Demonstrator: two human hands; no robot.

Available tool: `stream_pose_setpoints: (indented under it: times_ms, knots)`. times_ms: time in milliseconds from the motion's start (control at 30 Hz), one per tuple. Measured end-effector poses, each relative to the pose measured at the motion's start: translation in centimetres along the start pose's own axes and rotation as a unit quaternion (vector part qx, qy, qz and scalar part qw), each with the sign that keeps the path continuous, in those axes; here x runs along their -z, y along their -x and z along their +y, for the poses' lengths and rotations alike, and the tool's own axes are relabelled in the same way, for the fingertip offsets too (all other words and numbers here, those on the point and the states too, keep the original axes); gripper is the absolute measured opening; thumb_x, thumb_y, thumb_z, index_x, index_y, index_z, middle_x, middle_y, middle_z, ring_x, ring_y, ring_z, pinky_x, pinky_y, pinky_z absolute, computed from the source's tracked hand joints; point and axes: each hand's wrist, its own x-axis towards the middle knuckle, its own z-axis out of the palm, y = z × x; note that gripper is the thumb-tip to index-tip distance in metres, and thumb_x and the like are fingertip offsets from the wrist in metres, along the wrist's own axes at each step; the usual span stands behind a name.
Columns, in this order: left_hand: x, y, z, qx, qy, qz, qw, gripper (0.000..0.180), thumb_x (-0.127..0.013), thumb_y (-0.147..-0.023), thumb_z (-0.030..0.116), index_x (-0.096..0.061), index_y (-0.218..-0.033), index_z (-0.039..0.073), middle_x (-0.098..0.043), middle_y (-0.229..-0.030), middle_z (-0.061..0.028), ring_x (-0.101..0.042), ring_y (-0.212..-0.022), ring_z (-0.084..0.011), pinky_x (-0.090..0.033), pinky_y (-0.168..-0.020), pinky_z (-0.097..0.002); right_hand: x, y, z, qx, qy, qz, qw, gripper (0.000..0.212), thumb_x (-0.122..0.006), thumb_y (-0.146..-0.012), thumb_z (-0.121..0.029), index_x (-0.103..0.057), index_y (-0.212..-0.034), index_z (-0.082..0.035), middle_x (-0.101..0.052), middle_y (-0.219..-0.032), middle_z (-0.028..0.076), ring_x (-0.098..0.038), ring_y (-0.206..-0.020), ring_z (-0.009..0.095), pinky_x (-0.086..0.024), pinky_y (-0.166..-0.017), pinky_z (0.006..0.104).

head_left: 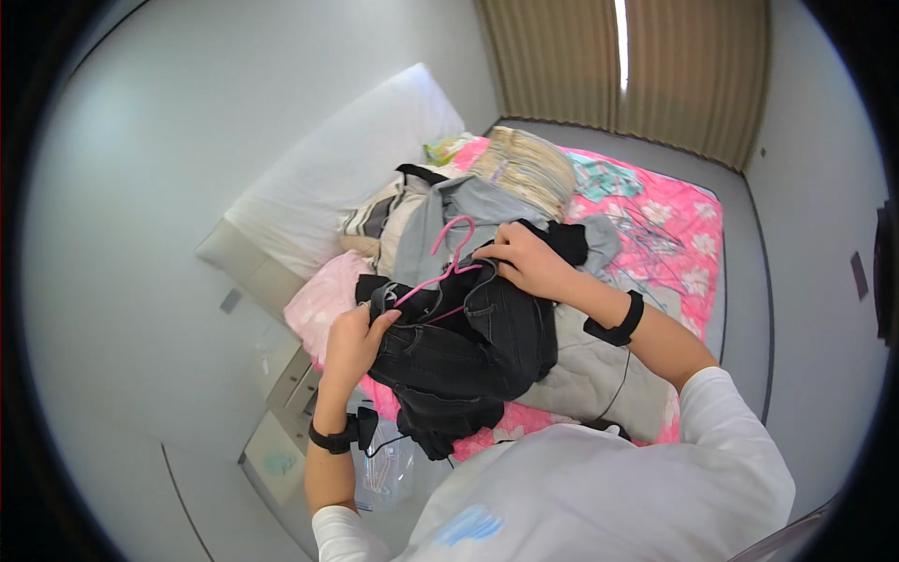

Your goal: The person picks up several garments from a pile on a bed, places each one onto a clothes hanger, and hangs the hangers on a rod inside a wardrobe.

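Note:
A pair of black jeans [440, 361] hangs between my hands above the near side of the bed, its waist opening spread and facing up. My left hand [352, 343] is closed on the left end of the waistband, thumb on top. My right hand [532, 262] pinches the waistband's far right part. Inside the waist lies a pink hanger [458, 255], its hook pointing up and its arms reaching toward both sides of the jeans. Whether my fingers also touch the hanger is hidden. The legs of the jeans droop in folds toward me.
The bed's pink floral sheet [702, 220] carries grey clothes [440, 225], a striped cushion [524, 169], a pink pillow [328, 300], beige trousers [599, 361] and several thin hangers [651, 234]. A white headboard [346, 155] and drawer cabinet [290, 384] stand left; a clear bag [389, 473] lies below.

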Motion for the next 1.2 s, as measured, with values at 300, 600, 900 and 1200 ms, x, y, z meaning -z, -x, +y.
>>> stream_pose_setpoints:
  times_ms: [300,600,900,1200]
  knots:
    - [-3.4,-2.2,-2.9,-0.018,0.135,-0.109,0.985,0.042,-0.063,-0.090,0.030,-0.055,-0.073,-0.007,-0.050,-0.061,-0.0252,-0.048,-0.053,-0.0392,-0.037,-0.050,-0.0407,-2.6,7.9,-2.3,-0.258,-0.111,0.058,0.958,0.020,-0.056,-0.094,-0.021,-0.058,-0.096,-0.002,-0.062,-0.089,0.018,-0.060,-0.079,0.035,-0.047,-0.071,0.0376]
    - [-2.3,-2.4,-2.1,-0.277,0.088,-0.312,0.905,0.046,-0.068,-0.084,0.033,-0.052,-0.065,-0.006,-0.050,-0.062,-0.0239,-0.049,-0.060,-0.0422,-0.039,-0.055,-0.0433,5.8,6.3,1.4,-0.333,-0.189,0.103,0.918,0.035,-0.046,-0.099,-0.032,-0.059,-0.105,0.000,-0.062,-0.095,0.009,-0.057,-0.088,0.020,-0.045,-0.083,0.0335]
    - [-3.7,-2.0,-5.6,-0.033,0.276,-0.180,0.944,0.033,-0.059,-0.093,0.025,-0.057,-0.080,-0.006,-0.044,-0.058,-0.0061,-0.040,-0.059,-0.0095,-0.038,-0.052,-0.0305,6.3,7.7,-0.4,-0.248,-0.276,-0.187,0.910,0.050,-0.055,-0.093,-0.041,-0.054,-0.122,0.000,-0.060,-0.115,0.022,-0.056,-0.109,0.037,-0.045,-0.092,0.0423]
    - [3.1,-3.2,-2.0,-0.109,0.055,-0.236,0.964,0.050,-0.065,-0.088,0.034,-0.050,-0.064,-0.007,-0.047,-0.056,-0.0212,-0.043,-0.050,-0.0341,-0.036,-0.051,-0.0409,1.0,11.0,-5.0,-0.180,0.009,-0.115,0.977,0.019,-0.061,-0.084,-0.020,-0.056,-0.094,-0.004,-0.060,-0.075,0.016,-0.061,-0.074,0.035,-0.048,-0.066,0.0446]
